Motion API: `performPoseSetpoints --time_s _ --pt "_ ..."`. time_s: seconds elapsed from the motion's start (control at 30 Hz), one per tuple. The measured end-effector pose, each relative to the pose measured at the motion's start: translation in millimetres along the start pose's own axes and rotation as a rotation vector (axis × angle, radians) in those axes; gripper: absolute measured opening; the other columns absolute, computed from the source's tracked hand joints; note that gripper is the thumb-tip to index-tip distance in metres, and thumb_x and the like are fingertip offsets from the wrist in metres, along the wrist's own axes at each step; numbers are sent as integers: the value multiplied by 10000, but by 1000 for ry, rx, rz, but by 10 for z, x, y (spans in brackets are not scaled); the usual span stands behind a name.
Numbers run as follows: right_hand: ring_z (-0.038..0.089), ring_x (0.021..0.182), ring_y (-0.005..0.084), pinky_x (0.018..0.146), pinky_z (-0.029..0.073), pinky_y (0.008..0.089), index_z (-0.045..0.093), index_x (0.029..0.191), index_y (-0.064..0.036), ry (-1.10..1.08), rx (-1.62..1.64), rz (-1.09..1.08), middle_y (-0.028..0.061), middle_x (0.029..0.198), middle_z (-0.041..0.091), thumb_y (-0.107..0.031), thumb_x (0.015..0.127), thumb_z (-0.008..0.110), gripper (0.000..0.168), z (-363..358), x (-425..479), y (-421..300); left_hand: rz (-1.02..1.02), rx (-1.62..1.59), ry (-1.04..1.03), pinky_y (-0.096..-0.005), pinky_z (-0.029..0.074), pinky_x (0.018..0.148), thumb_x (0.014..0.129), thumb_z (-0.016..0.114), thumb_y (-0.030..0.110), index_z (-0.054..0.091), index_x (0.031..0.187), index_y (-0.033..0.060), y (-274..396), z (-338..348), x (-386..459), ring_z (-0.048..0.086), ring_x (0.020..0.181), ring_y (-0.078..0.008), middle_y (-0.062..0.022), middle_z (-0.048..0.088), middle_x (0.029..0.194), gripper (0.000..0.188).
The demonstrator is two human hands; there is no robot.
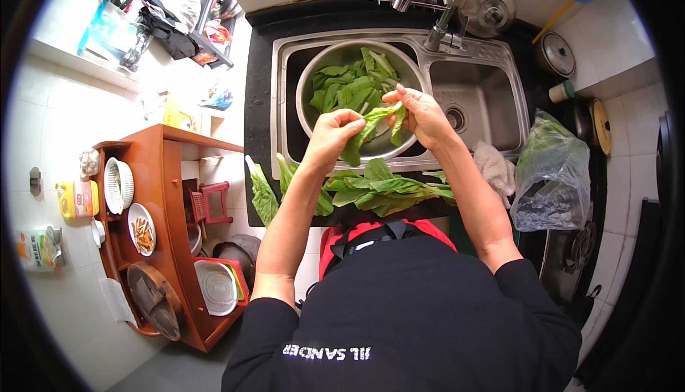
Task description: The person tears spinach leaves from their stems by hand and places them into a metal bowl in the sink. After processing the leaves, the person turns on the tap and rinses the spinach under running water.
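Observation:
My left hand (335, 134) pinches the edge of a green leaf (357, 145) between thumb and fingers. The white stem end of the same leafy greens is held by my right hand (420, 113). Both hands are over the near side of a large metal basin (306, 92), which rests in the left bowl of the sink. Loose green leaves (348, 89) lie in the basin. More leafy greens (388, 188) are spread along the black counter edge, below my wrists. Single leaves (261, 191) lie farther left on the counter.
A chrome faucet (441, 25) rises behind the stainless double sink (473, 84). To the right are a crumpled cloth (495, 170) and a clear plastic bag (551, 178) with greens inside. A wooden cabinet (176, 188) stands at left, holding a round chopping board (155, 298).

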State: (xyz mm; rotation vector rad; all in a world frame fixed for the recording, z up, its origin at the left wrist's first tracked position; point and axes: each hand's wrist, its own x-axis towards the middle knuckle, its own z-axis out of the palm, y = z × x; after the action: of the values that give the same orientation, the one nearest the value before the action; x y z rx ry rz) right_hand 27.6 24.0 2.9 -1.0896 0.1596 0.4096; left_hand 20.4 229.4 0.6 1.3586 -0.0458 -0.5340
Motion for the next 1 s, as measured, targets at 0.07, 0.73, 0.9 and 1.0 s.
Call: performPoseSetpoints --time_s 0.07,0.73,0.9,1.0 --pt "461 434 59 374 323 172 589 833 -39 54 -29 55 18 579 549 -294 870 579 259 55 -26 0 30 -67 -5 -211 451 570 855 561 118 580 891 -8 -33 -109 30 559 607 -91 -59 611 722 132" --pt "492 733 105 625 401 230 605 990 -17 175 -1298 -669 46 835 573 -203 801 653 270 -274 253 -138 -94 142 -8 -174 343 472 804 663 159 643 896 2 337 -350 -180 466 533 -32 26 575 693 183" --pt "541 824 128 731 449 244 536 1155 -4 -211 -324 -72 59 1001 594 -178 805 658 410 107 126 85 -120 -32 -65 -171 273 414 829 631 154 627 910 17 84 -258 -123 408 459 -34 23 538 645 158" --pt "496 612 72 565 409 199 605 1036 10 -234 -97 -41 41 818 611 -151 780 684 313 338 -38 389 -129 -24 -90 -171 327 445 826 634 155 621 931 10 19 -133 -176 455 501 -37 11 561 672 179"
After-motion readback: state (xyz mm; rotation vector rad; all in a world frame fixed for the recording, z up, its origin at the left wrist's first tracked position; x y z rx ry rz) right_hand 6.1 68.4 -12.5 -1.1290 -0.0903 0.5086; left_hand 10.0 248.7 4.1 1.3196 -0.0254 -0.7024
